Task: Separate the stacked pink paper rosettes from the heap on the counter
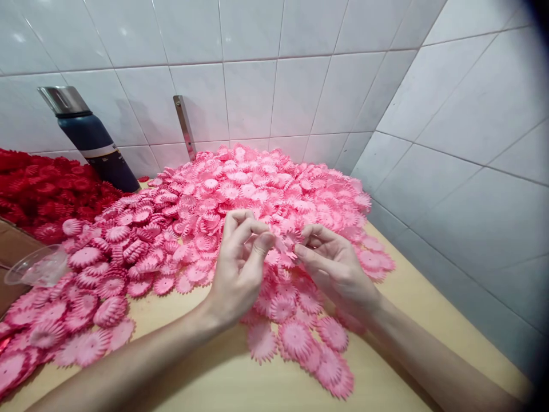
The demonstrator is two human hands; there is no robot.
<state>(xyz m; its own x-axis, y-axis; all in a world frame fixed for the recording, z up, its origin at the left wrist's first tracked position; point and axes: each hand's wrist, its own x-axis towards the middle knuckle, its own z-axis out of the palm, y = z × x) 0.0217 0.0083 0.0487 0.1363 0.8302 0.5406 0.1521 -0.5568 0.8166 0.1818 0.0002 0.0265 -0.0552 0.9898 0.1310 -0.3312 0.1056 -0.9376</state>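
Observation:
Between my two hands is a pink scalloped disc, like a fabric flower petal layer [283, 243], pinched at its edges. My left hand [243, 260] grips its left side between thumb and curled fingers. On the other side, the thumb and fingertips of my right hand [328, 260] hold the right edge. A big heap of the same pink petal discs [253, 183] rises behind the hands. Several loose discs [295, 337] lie on the table just below them. Whether the held piece is one layer or more, I cannot tell.
A dark blue bottle [100, 143] with a steel cap leans at the back left beside red petal pieces [47, 186]. A clear plastic cup [38, 266] and a cardboard box [15, 246] stand at left. Tiled walls [253, 86] bound the table [184, 366] behind and at right.

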